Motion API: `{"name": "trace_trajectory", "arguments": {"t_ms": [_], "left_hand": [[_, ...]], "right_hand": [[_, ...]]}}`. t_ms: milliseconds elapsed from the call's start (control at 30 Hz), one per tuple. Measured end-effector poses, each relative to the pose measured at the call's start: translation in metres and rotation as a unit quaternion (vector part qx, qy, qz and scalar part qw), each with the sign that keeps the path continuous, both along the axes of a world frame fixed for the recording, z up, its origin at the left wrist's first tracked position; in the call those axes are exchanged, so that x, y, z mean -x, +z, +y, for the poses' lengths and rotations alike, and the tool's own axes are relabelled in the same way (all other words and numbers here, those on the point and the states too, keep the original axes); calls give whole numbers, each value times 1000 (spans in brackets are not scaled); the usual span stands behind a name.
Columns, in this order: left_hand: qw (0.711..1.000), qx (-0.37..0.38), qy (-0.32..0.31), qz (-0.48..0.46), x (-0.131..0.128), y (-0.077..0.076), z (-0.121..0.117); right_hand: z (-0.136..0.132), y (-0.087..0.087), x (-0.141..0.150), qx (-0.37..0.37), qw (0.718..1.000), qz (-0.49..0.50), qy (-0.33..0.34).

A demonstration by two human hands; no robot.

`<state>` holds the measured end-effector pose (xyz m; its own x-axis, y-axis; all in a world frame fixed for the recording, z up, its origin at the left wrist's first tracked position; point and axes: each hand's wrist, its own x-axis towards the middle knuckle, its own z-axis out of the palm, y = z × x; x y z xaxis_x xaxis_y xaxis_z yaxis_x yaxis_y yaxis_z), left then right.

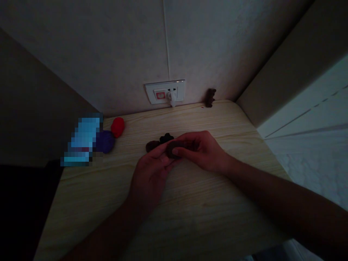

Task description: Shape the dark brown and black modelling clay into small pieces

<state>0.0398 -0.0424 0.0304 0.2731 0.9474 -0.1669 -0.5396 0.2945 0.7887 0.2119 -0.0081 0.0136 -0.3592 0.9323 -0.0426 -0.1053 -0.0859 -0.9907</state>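
A dark brown, flattened lump of what looks like modelling clay [173, 149] is held between my two hands over the middle of the table. My right hand [202, 150] pinches it, the thumb pressed on its near face. From the left, my left hand [152, 170] grips its edge, with some of the fingers hidden under and behind it. Just beyond my fingers, a second brown lump [152, 146] and a black, bumpy piece [166, 138] lie on the tabletop, both partly covered by my hands.
The wood-grain table [190, 214] meets a wall with a socket [165, 92] and a white plug. A small dark brown figure [210, 98] stands at the back right. At left are a red lump [117, 127], a purple lump [105, 141] and a blurred-out screen-like object [83, 137].
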Motion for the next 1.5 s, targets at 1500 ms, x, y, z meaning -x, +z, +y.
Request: {"name": "trace_trajectory", "arguments": {"t_ms": [1500], "left_hand": [[997, 55, 13, -51, -1, 4, 0]], "right_hand": [[0, -3, 2, -12, 1000, 10, 2]]}}
